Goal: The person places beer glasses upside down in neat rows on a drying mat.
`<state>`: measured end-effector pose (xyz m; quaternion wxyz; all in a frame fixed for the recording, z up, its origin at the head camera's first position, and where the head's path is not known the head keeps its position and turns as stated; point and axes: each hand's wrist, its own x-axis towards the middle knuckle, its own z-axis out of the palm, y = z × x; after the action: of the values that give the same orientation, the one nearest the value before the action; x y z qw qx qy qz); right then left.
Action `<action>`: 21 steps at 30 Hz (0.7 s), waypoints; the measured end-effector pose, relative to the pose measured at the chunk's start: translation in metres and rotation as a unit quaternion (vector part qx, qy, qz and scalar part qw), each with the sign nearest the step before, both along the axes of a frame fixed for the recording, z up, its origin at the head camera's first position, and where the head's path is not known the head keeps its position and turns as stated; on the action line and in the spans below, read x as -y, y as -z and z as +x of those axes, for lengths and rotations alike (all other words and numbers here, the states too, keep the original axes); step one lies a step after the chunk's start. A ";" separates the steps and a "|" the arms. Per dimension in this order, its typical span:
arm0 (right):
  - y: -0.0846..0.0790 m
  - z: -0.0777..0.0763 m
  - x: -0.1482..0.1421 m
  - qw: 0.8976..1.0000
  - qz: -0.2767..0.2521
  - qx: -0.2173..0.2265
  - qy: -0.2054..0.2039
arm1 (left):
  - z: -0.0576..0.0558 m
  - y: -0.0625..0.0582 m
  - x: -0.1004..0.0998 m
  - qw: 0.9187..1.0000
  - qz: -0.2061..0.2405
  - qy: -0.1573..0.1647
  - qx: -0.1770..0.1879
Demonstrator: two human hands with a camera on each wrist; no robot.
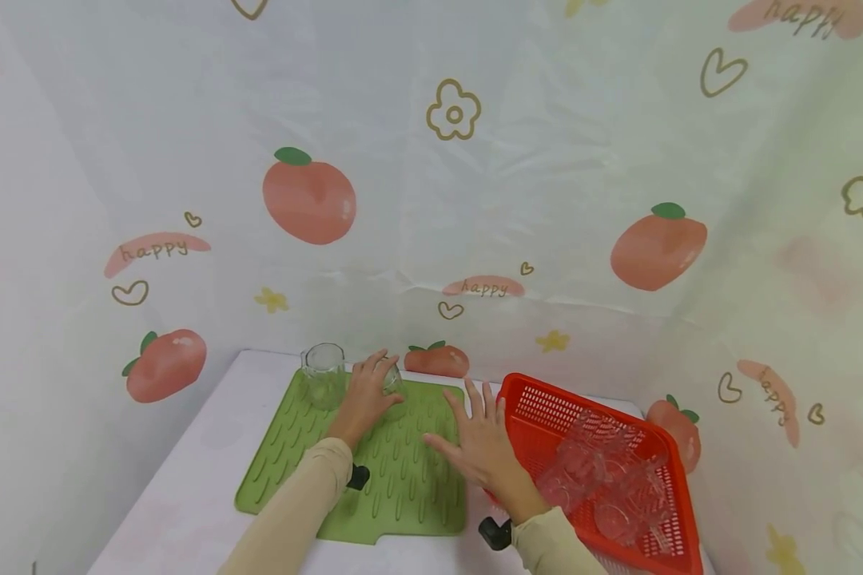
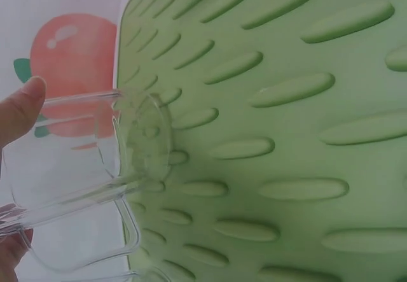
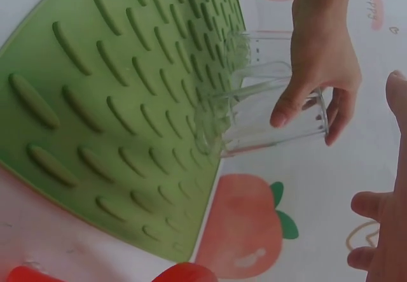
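Your left hand [image 1: 363,399] has its thumb and fingers bent around the upper part of a clear glass [image 1: 391,385], pinching it near the rim from opposite sides. That glass is upright at the back of the green mat [image 1: 403,479], and in both wrist views its base appears to meet the ridged face. Just to its left, near the mat's back left corner, you have a glass mug [image 1: 324,382], also upright, with its handle toward the left. In the left wrist view, a clear handle loop shows beside the glass you grip.

Your right hand [image 1: 485,447] holds nothing; its fingers are spread wide and its thumb points toward the mat. It hovers between the mat's right edge and the red basket [image 1: 679,511]; you cannot tell from these views whether it touches the basket's rim.

The basket sits to the right of the mat, with several clear glasses [image 1: 571,471] tipped on their sides inside it, overlapping too much for a sure count. Mat and basket both rest on the white surface [image 1: 187,479].

Your beige sleeves [image 1: 295,503] reach your wrists, with a black fitting [image 1: 495,533] at each. Behind everything is a pale backdrop [image 1: 546,184] printed with red fruit, hearts and flowers.
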<state>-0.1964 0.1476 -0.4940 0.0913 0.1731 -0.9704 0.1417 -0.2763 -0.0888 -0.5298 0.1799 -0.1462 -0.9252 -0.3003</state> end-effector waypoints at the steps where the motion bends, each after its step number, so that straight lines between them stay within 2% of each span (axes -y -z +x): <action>1: 0.000 0.000 -0.001 1.000 -0.002 0.002 0.000 | 0.000 0.000 -0.001 1.000 -0.001 0.001 -0.001; 7: 0.002 -0.001 -0.006 1.000 -0.006 0.016 0.008 | -0.003 0.002 -0.003 1.000 -0.016 -0.006 -0.013; 14: 0.001 -0.002 -0.015 1.000 -0.008 0.023 0.014 | -0.008 0.002 -0.005 0.999 -0.042 -0.010 0.024; 21: 0.000 0.001 -0.020 0.999 -0.012 0.036 0.019 | -0.009 0.003 -0.006 0.998 -0.049 -0.008 0.042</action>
<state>-0.1954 0.1671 -0.4937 0.0609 0.1486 -0.9743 0.1582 -0.2857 -0.0827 -0.5326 0.1355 -0.1347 -0.9468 -0.2588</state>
